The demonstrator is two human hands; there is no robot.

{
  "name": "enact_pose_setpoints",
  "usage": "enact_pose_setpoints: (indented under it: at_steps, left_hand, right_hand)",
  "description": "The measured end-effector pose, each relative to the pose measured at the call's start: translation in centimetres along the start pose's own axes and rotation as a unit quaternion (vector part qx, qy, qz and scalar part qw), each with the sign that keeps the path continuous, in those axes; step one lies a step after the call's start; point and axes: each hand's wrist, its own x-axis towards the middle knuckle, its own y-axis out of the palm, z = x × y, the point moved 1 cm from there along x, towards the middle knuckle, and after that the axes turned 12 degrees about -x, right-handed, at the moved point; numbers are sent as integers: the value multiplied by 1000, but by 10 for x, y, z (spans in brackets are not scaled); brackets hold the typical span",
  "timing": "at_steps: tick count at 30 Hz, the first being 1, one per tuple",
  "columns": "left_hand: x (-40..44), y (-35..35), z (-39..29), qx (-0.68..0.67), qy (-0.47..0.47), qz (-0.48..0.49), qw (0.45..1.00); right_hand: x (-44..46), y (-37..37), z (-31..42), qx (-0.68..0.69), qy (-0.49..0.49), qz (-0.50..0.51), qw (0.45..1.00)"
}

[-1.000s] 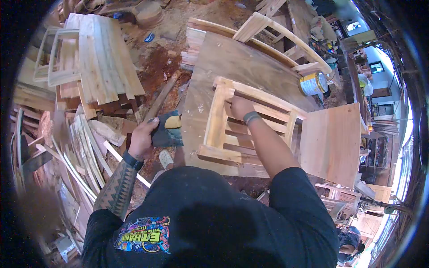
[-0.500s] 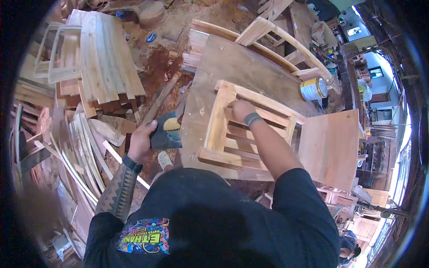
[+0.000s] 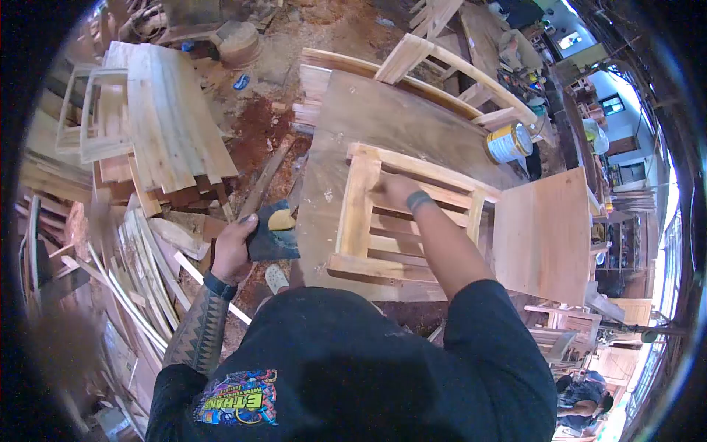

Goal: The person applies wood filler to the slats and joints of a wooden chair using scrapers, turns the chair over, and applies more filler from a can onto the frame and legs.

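Note:
My left hand (image 3: 233,249) grips a dark, flat palette (image 3: 271,247) by its edge, with a lump of yellowish putty (image 3: 281,219) on top. On the work table lies a slatted wooden frame (image 3: 359,202), flat, with several slats between its end rails. My right hand (image 3: 396,191) is closed and presses near the inner edge of the left rail, where the slats meet it. Whatever sits in its fingers is hidden.
A brown sheet-topped table (image 3: 331,125) carries the frame. Behind it stand a paint can (image 3: 508,144) and a curved wooden piece (image 3: 456,70). A wide board (image 3: 541,236) is at right. Stacked planks (image 3: 173,110) and strips lie left. Another person (image 3: 585,401) is at lower right.
The camera view has shifted slightly. My right hand stays at the same rail, moved a little along it. My left hand keeps hold of the palette, now tilted somewhat differently.

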Motion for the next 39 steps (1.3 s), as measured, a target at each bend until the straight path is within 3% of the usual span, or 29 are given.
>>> enact_pose_setpoints:
  at_steps: [2, 4, 7, 10, 13, 16, 19, 21, 26, 28, 31, 34, 35, 37, 39]
  left_hand:
    - [-2, -5, 0, 1, -3, -10, 1000]
    - [-2, -10, 1, 2, -13, -37, 999]
    - [-6, -7, 2, -3, -30, -12, 999]
    - [-12, -5, 6, 22, -33, -40, 998]
    - [-27, 3, 7, 18, -46, -45, 998]
    - [-41, -4, 9, 50, -36, -55, 997]
    - [-48, -37, 24, 40, -1, -106, 994]
    - [-55, -49, 27, 20, 0, -109, 994]
    - [-69, -14, 12, -28, -11, -82, 996]
    - [-64, -11, 12, -29, -17, -63, 997]
    - [-49, -11, 17, -85, -30, 3, 996]
    - [-30, 2, 26, -157, -47, 12, 986]
    - [-27, 17, 23, -150, -44, 37, 987]
    - [-23, 52, 14, -133, -40, 84, 987]
    - [-6, 63, 25, -225, -105, 119, 961]
  right_hand:
    - [0, -2, -29, 50, 101, -47, 993]
    - [-3, -28, -40, -15, 154, -10, 988]
    - [19, -46, -53, -65, 147, 22, 987]
    - [42, -62, -49, -160, 81, 75, 981]
    - [72, -59, -57, -130, 85, 87, 984]
    - [99, -54, -63, -247, -47, 177, 952]
    - [112, -54, -68, -150, 14, 173, 973]
    - [115, -57, -66, -166, 19, 186, 968]
    - [84, -94, -55, -63, 26, 193, 979]
    - [74, -98, -60, -107, 9, 152, 983]
    - [26, -101, -58, 46, 46, 78, 995]
    - [-42, -90, -21, 271, -26, -17, 962]
    - [-80, -109, 23, 260, -18, -49, 964]
    - [-113, -100, 57, 278, -100, -155, 943]
    - [-149, -104, 106, 254, -131, -270, 919]
